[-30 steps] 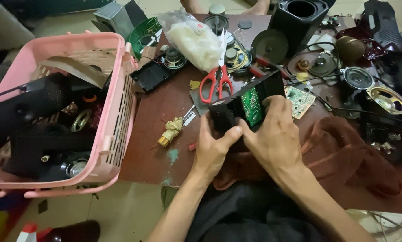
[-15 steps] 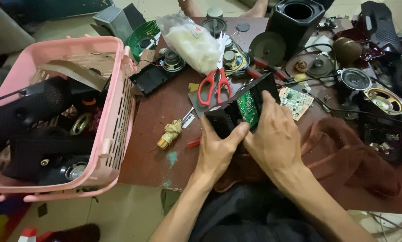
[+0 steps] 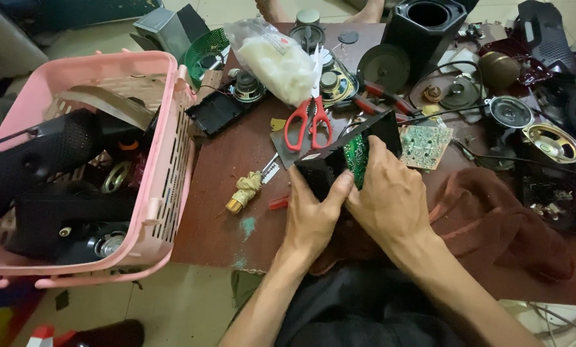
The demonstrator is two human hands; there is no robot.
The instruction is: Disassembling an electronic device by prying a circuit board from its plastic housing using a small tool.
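Both of my hands grip a black plastic speaker housing (image 3: 339,154) with a green circuit board (image 3: 354,156) showing inside it. My left hand (image 3: 314,215) clasps its near left end, thumb against the side. My right hand (image 3: 389,196) covers the right part, fingers reaching onto the board. The housing is tilted, raised just above the dark red-brown table (image 3: 230,167). Red-handled scissors (image 3: 307,122) lie just beyond it.
A pink plastic basket (image 3: 166,154) full of black speaker parts stands at the left. Loose speaker cones (image 3: 553,142), a second circuit board (image 3: 424,144), a bag of white stuffing (image 3: 275,61), a tall black speaker box (image 3: 426,32) and a brown cloth (image 3: 494,225) crowd the table.
The housing has turned slightly in my hands, and my right fingers have shifted further over the green board. Everything else lies as before.
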